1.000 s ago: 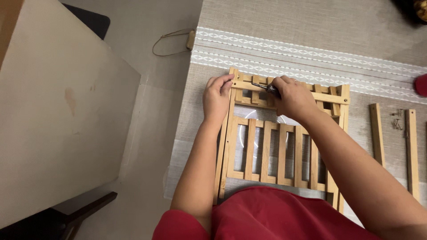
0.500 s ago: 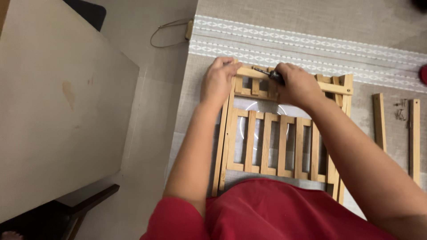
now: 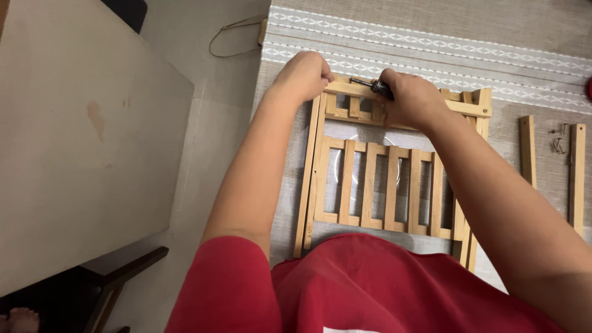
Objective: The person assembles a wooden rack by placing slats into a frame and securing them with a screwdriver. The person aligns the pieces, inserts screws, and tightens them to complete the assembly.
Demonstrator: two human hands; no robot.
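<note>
A slatted light-wood rack frame point(image 3: 370, 185) lies flat on a woven grey rug point(image 3: 431, 37). My left hand point(image 3: 303, 75) is closed over the frame's far left corner, pressing it down. My right hand point(image 3: 410, 98) grips a dark screwdriver point(image 3: 370, 85) that lies along the frame's far rail, its tip pointing left toward my left hand. My red shirt hides the frame's near edge.
Two loose wooden bars point(image 3: 527, 151) point(image 3: 576, 172) lie on the rug to the right, with small screws point(image 3: 558, 143) between them. A large beige board point(image 3: 74, 135) covers the left side. A thin cord point(image 3: 231, 37) lies on the floor beyond it.
The view has shifted slightly. My left hand has slid further onto the frame's far left corner, and my right hand has kept the screwdriver on the far rail.
</note>
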